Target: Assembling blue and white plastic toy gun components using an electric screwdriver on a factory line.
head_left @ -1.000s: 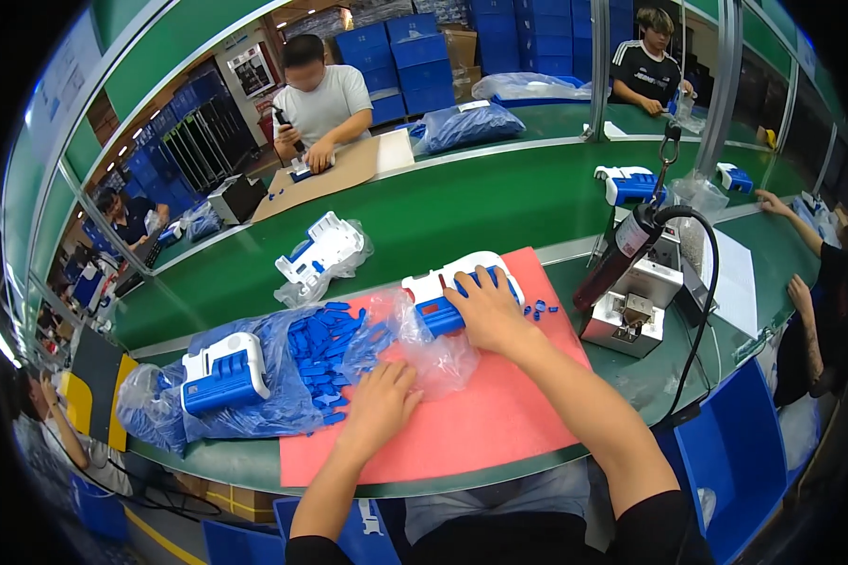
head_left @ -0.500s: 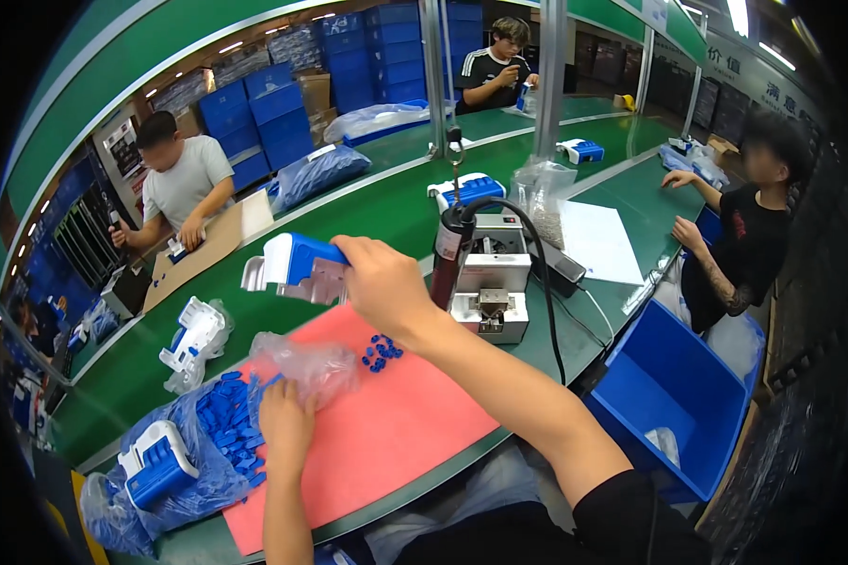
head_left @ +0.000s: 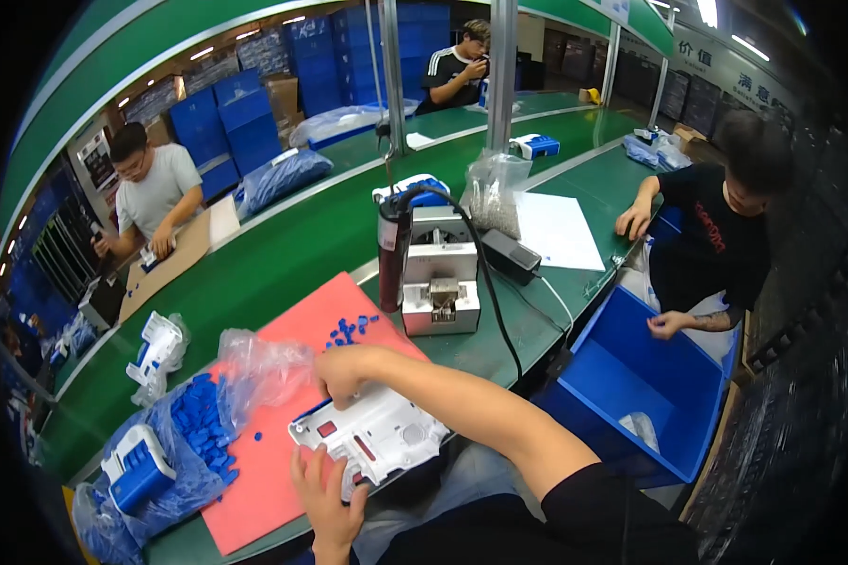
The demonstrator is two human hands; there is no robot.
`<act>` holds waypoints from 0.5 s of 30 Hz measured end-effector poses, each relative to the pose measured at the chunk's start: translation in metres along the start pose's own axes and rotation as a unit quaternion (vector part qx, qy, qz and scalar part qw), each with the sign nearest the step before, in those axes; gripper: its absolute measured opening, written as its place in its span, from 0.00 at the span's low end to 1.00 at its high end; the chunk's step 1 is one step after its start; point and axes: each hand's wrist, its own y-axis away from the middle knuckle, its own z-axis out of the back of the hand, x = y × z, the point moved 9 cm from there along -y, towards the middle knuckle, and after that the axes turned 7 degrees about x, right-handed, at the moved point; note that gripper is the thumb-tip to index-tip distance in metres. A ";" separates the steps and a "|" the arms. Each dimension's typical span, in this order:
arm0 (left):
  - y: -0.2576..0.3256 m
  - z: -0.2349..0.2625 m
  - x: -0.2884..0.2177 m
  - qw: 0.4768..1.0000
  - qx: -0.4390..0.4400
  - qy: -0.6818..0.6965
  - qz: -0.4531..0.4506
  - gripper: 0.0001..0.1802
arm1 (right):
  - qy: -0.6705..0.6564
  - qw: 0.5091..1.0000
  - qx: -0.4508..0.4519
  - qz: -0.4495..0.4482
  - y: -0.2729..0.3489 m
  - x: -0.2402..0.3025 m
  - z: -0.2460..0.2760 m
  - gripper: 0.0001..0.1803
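A white plastic housing (head_left: 386, 435) with a blue edge lies on the red mat (head_left: 254, 513), its cutouts facing up. My right hand (head_left: 346, 373) is over its far left corner, fingers curled downward; whatever they hold is hidden. At the housing's near left side, my left hand (head_left: 325, 494) has its fingers spread and touching the edge. Small blue plastic pieces (head_left: 353, 330) are scattered just beyond my right hand. Left of the mat, a clear bag (head_left: 155, 443) spills many flat blue pieces (head_left: 201, 419). A blue-and-white housing (head_left: 139, 471) rests on that bag.
A metal bench fixture (head_left: 441, 292) stands behind the mat, beside a hanging dark cylindrical tool (head_left: 393, 250) and its cable. A blue bin (head_left: 622, 377) is at right. Another white housing (head_left: 158, 348) lies on the green conveyor (head_left: 226, 292). Co-workers stand across the line and sit at right.
My right hand has come down from the raised blue-and-white housing toward the mat, where a housing now lies. My left hand has left the clear bag and moved right and nearer.
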 end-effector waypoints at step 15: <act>0.002 0.000 0.041 0.995 -0.057 0.069 0.045 0.09 | -0.061 0.898 -0.435 -0.035 0.126 -0.016 -0.003 0.15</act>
